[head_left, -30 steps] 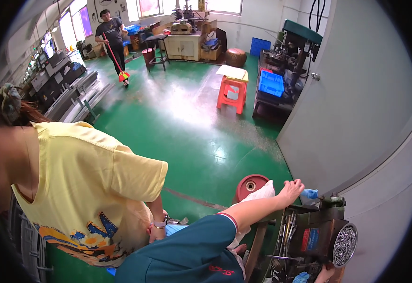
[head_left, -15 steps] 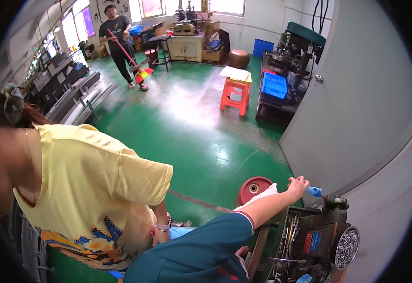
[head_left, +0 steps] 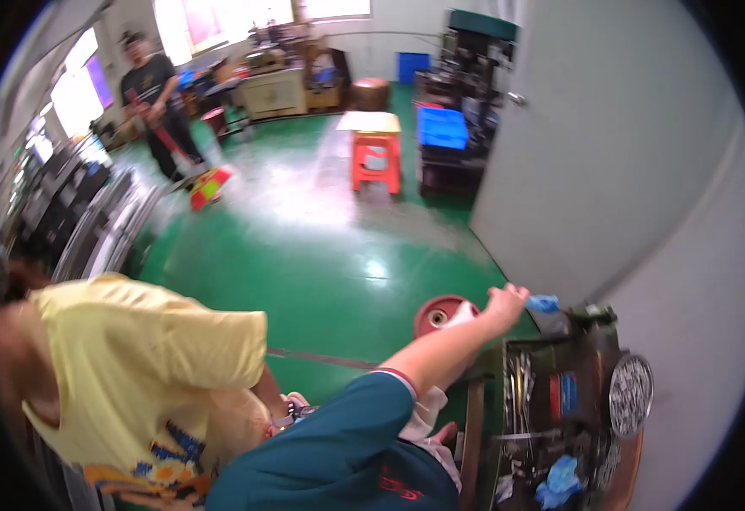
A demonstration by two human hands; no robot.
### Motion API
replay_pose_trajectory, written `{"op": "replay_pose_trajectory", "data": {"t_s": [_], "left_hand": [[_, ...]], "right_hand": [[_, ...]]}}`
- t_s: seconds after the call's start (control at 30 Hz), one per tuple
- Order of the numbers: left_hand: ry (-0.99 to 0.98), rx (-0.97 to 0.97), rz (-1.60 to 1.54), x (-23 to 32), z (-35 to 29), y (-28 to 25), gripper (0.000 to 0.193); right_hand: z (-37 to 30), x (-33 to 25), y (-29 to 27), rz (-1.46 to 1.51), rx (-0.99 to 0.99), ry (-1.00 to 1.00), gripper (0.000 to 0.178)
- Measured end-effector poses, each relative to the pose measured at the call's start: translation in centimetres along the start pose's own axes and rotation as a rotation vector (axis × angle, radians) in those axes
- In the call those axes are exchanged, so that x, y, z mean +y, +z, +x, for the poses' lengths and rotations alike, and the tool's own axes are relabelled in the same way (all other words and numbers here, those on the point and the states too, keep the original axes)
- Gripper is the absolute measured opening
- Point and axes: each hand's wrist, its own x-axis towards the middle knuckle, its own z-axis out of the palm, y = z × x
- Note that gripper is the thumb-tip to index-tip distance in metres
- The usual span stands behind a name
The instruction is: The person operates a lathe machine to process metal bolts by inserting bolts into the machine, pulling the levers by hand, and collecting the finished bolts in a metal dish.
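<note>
My left hand point(head_left: 506, 308) reaches out at the end of a bare forearm below a dark teal sleeve. Its fingers are curled round a handle wrapped in blue point(head_left: 544, 302), which sticks out beyond the hand. That handle belongs to a small bench machine point(head_left: 592, 317) at the right. Beside the machine, a round dish point(head_left: 632, 396) holds many small metal pieces. Thin metal rods point(head_left: 521, 383) lie on the bench, and a crumpled blue cloth or glove point(head_left: 560, 483) lies nearer. My right hand is not seen; a patch of skin below my forearm is too unclear to name.
Close on the left is a person in a yellow shirt point(head_left: 151, 341). Farther back, another person point(head_left: 155, 102) holds a long-handled red tool, with a red-yellow piece at the floor. A red round object point(head_left: 430, 317), an orange stool point(head_left: 376, 166), a blue crate point(head_left: 442, 128) and a door point(head_left: 594, 153) are around.
My view has swung right and down, so the room has shifted left and more of the bench shows. My left hand stays at the blue-wrapped handle.
</note>
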Motion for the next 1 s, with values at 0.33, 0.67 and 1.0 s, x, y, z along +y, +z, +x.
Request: {"op": "replay_pose_trajectory", "data": {"t_s": [0.33,0.67,1.0], "left_hand": [[0.072,-0.004,-0.013,-2.3,1.0,0.5,0.016],[0.235,0.057,-0.097,-1.4,0.9,1.0,0.017],[0.287,0.087,-0.107,-2.2,1.4,1.4,0.017]], "right_hand": [[-0.7,-1.7,-0.5,0.011,-0.357,0.249,0.049],[-2.1,-1.0,-0.6,0.027,-0.285,0.369,0.055],[-2.0,-1.5,-0.9,0.043,-0.400,0.413,0.061]]}}
